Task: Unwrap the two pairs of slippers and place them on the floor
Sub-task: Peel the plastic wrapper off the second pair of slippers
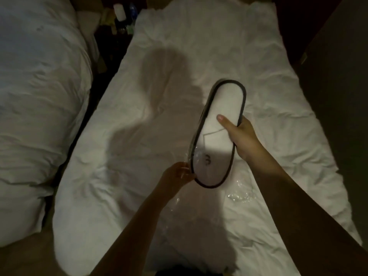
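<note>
Gripping a white, black-edged slipper pair (217, 134) above the white bed (159, 96), the right hand (242, 136) clamps its side, thumb across the top. A small dark mark near the heel cannot be read. The left hand (175, 177) pinches clear plastic wrap (191, 158) at the heel end; more crinkled clear plastic (239, 196) lies on the bed below. A second white bed (39, 86) stands left.

Slippers (219, 132) above the bed (159, 76), between both hands; second bed (39, 96) left, wrap (239, 196) underneath
</note>
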`<control>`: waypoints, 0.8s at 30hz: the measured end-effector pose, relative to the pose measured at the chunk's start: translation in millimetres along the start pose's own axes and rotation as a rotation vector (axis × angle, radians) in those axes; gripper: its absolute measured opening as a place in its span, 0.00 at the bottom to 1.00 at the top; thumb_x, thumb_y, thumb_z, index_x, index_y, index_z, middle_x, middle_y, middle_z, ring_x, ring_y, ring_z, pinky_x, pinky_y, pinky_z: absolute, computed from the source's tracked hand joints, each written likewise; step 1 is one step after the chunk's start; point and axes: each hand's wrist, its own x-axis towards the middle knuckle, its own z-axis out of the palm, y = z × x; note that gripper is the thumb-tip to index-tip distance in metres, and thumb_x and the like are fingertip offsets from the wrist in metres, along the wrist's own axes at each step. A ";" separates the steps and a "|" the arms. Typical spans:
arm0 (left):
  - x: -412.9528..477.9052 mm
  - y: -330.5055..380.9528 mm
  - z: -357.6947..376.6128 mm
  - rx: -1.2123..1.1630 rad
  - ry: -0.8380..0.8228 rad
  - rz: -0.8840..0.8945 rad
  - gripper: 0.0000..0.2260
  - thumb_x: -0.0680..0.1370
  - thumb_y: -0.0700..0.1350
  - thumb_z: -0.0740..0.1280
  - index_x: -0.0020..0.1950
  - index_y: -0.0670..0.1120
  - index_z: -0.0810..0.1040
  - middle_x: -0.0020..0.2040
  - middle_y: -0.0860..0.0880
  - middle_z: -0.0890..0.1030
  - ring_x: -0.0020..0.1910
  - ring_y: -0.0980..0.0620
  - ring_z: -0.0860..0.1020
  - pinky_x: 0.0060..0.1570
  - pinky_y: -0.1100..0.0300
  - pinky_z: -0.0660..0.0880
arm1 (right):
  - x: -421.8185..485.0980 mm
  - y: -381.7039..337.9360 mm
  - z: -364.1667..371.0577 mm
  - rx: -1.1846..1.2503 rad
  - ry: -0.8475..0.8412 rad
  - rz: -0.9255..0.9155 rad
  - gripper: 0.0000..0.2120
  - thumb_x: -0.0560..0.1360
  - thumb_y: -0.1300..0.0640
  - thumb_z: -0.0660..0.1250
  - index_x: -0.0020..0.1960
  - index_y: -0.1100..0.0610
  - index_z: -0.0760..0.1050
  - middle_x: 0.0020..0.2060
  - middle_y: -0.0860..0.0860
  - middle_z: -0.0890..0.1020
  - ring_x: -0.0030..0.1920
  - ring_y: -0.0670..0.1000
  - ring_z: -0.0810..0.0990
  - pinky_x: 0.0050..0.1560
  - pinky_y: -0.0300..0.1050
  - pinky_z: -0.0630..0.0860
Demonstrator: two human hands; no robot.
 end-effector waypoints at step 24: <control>59.0 -39.1 36.5 -0.250 -0.021 -0.172 0.12 0.80 0.52 0.59 0.60 0.50 0.76 0.55 0.49 0.81 0.54 0.50 0.80 0.52 0.58 0.75 | -10.3 122.8 -7.3 -0.008 0.099 0.172 0.10 0.72 0.56 0.74 0.52 0.49 0.78 0.45 0.46 0.84 0.41 0.42 0.84 0.39 0.40 0.82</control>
